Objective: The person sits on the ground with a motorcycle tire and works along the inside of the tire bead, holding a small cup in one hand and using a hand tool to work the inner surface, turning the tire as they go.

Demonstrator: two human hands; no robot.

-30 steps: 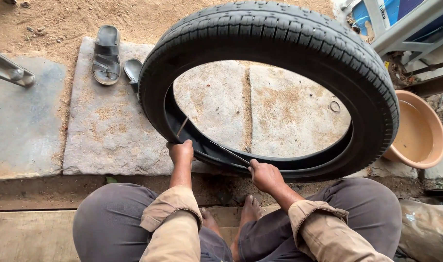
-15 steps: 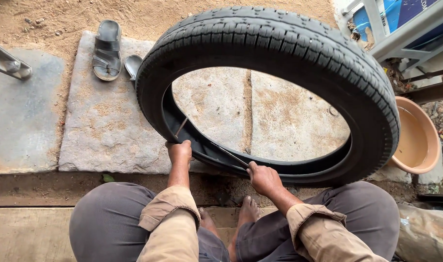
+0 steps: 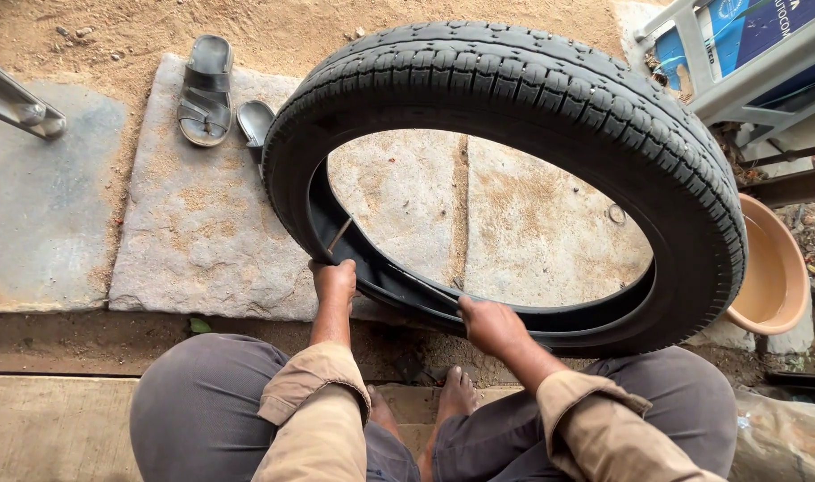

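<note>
— Where does the tyre (image 3: 514,107) sit?

— Upright on the stone slabs (image 3: 202,241), just in front of the seated person's knees, its lower rim close to the bare feet (image 3: 452,393).

— And the hands?

— The left hand (image 3: 334,284) is closed in a fist on the inner bead at the lower left, with a thin metal tool (image 3: 339,235) sticking up from the grip. The right hand (image 3: 488,326) is clamped over the bead further right, fingers curled over the edge. Both forearms reach forward from between the knees, sleeves rolled at the wrist.

— How would it handle?

— Heavy, I'd judge, with a stiff tread and a bead that only flexes under force. The rubber looks dry and grippy. The inner bead is the sensible hold; the tread is too broad to grasp.

— Anything else about?

— A pair of sandals (image 3: 206,89) on the slab, and an orange basin (image 3: 769,268) touching the tyre's right side.
</note>
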